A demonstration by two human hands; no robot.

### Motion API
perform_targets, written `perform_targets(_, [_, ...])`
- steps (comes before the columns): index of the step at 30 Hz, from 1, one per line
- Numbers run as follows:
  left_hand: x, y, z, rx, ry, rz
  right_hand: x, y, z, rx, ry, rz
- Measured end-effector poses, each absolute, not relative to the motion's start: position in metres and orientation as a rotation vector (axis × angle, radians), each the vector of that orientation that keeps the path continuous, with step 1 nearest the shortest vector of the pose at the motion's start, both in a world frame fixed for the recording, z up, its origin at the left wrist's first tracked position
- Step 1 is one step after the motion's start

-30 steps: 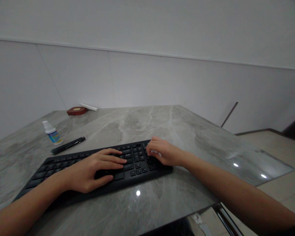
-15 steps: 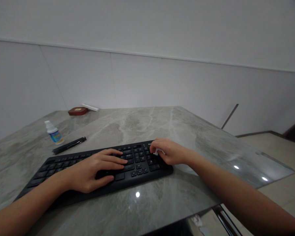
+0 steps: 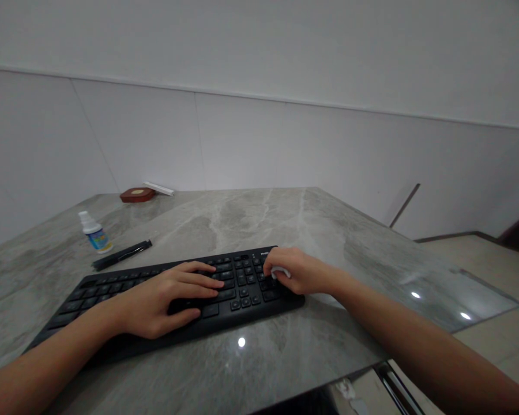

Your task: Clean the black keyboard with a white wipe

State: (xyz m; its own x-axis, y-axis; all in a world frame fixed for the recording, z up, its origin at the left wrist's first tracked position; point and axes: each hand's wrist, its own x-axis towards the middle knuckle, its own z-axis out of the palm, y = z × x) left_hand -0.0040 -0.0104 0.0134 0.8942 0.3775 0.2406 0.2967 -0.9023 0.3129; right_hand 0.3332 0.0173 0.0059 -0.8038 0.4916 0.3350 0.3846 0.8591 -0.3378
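Observation:
A black keyboard (image 3: 225, 325) lies slantwise on the marbled grey table. My left hand (image 3: 164, 300) rests across its keys with the fingers spread and nothing held. Over the number pad at the keyboard's right end, my right hand (image 3: 296, 270) is closed, fingers curled down. Between its thumb and fingers shows a small white wad (image 3: 280, 271), which looks like tissue; most of it is hidden in the grip. Whether it touches the keys, I cannot tell.
A white spray bottle (image 3: 96, 233) with a blue and yellow label stands at the left. Beside it lies a long black object (image 3: 121, 255). At the back are a reddish-brown box (image 3: 137, 195) and a white strip (image 3: 159, 188). The table (image 3: 259, 219) meets a white wall.
My right hand has shifted slightly down, and the white wad now shows as a curved band. My left hand and the keyboard have stayed put.

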Motion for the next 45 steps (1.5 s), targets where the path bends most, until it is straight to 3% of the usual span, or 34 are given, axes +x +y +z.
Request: perform_targets(45, [-0.005,-0.012,0.012,2.827,0.535,0.393,0.309,0.016,0.003,-0.601,-2.600,0.349])
